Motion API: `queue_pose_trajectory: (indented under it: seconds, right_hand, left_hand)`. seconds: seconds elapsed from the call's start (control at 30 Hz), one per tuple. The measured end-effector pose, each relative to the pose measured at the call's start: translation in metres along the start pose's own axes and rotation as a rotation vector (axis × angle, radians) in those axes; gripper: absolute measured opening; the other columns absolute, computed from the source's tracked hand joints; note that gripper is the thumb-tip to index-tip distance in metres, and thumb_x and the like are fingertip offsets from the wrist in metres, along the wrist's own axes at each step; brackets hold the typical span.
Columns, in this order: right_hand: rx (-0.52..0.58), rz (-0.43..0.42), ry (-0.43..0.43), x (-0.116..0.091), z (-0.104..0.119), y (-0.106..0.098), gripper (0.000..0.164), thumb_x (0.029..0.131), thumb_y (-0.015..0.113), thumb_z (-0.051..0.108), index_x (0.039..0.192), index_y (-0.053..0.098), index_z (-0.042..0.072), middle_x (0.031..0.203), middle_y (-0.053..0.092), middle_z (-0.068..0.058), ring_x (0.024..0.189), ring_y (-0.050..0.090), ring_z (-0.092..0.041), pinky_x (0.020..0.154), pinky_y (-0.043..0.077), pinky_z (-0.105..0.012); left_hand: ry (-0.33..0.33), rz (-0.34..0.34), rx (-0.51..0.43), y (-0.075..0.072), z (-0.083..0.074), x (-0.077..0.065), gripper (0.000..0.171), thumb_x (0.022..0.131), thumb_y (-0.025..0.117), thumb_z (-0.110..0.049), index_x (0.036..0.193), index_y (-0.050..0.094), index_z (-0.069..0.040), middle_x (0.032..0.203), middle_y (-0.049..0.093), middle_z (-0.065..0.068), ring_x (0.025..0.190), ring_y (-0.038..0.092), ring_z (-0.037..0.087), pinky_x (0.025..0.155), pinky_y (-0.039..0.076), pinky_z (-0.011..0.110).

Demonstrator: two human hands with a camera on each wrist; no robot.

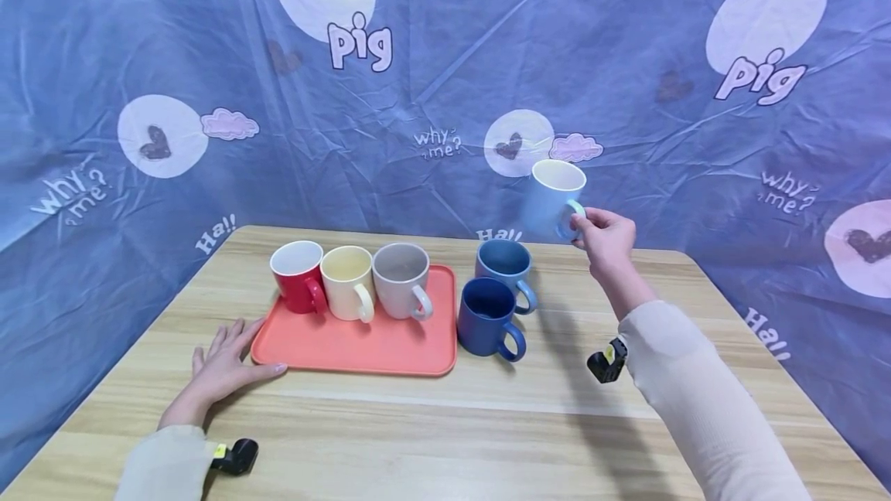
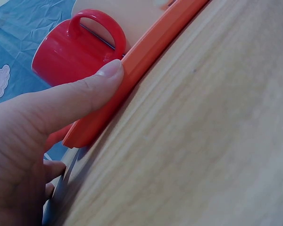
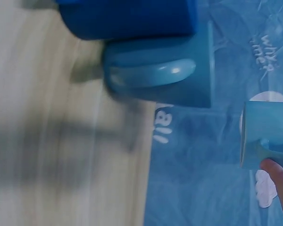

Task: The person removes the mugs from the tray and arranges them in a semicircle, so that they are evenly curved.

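Note:
My right hand [image 1: 607, 238] pinches the handle of a light blue mug [image 1: 550, 195], held upright in the air above the table's far edge. In the right wrist view the same mug [image 3: 269, 132] shows at the right edge, with a fingertip on its handle. My left hand [image 1: 226, 362] rests at the near left corner of the coral tray [image 1: 362, 350], fingers spread. The left wrist view shows its thumb [image 2: 96, 87] lying along the tray's rim [image 2: 132, 70]. On the tray stand a red mug [image 1: 295, 281], a cream mug [image 1: 344, 284] and a grey mug [image 1: 399, 284].
Right of the tray stand a dark blue mug [image 1: 480, 323] and, just behind it, a teal-blue mug [image 1: 503, 261], handles toward the right. The wooden table [image 1: 390, 439] ends at a printed blue cloth [image 1: 431, 60] hanging behind it.

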State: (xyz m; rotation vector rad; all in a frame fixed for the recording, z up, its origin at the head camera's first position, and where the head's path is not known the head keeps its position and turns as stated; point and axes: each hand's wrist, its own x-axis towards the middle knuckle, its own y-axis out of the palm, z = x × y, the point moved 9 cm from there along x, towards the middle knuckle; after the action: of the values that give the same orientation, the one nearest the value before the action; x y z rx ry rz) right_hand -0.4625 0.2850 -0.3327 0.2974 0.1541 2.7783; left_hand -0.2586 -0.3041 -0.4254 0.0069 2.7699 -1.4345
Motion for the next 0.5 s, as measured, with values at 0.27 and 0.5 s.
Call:
queue_pose_trajectory:
  seconds: [0.27,0.5]
  right_hand:
    - [-0.216,-0.046,0.052,-0.096,0.067,0.023,0.025,0.079,0.059,0.002,0.100,0.057,-0.012,0.062,0.058,0.003,0.062,0.057,-0.008,0.054,0.049,-0.020]
    - [-0.294,-0.046,0.029,-0.094,0.047,0.015,0.026,0.081,0.058,0.005,0.100,0.057,-0.013,0.064,0.057,0.003,0.059,0.056,-0.007,0.053,0.049,-0.020]
  left_hand:
    - [0.006,-0.001,0.001,0.001,-0.002,-0.001,0.097,0.064,0.066,-0.053,0.136,0.022,-0.005,0.134,0.008,0.034,0.120,-0.006,0.050,0.082,-0.015,0.065]
    - [0.009,-0.003,0.004,0.001,0.000,0.000,0.097,0.064,0.066,-0.053,0.136,0.022,-0.005,0.134,0.008,0.034,0.119,-0.007,0.050,0.082,-0.015,0.065]
